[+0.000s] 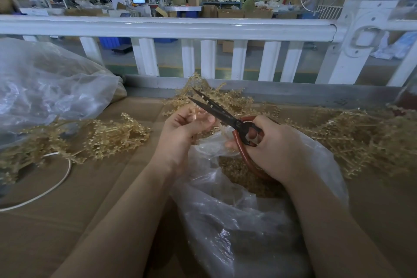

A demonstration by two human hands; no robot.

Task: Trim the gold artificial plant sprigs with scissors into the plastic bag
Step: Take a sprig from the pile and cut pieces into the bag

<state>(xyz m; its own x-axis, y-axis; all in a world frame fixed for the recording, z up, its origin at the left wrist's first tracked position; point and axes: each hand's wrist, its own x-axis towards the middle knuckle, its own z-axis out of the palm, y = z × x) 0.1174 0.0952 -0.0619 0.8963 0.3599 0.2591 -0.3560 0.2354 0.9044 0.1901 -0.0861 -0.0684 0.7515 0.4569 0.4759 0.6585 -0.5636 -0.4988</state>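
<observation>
My left hand (184, 130) pinches a small gold sprig (195, 112) upright, just above the mouth of the clear plastic bag (237, 210). My right hand (274, 146) grips the red-handled scissors (222, 113); their dark blades are slightly parted around the sprig's tips. Cut gold pieces (239, 171) lie inside the bag below both hands. Loose gold sprigs lie in a pile on the left (108, 137), a pile on the right (361, 140) and a heap behind the hands (230, 97).
The work surface is brown cardboard (94, 198). A large clear bag (49, 88) bulges at the left. A white cord (45, 189) loops near the left edge. A white railing (203, 27) runs across behind the table, with a workshop and people beyond.
</observation>
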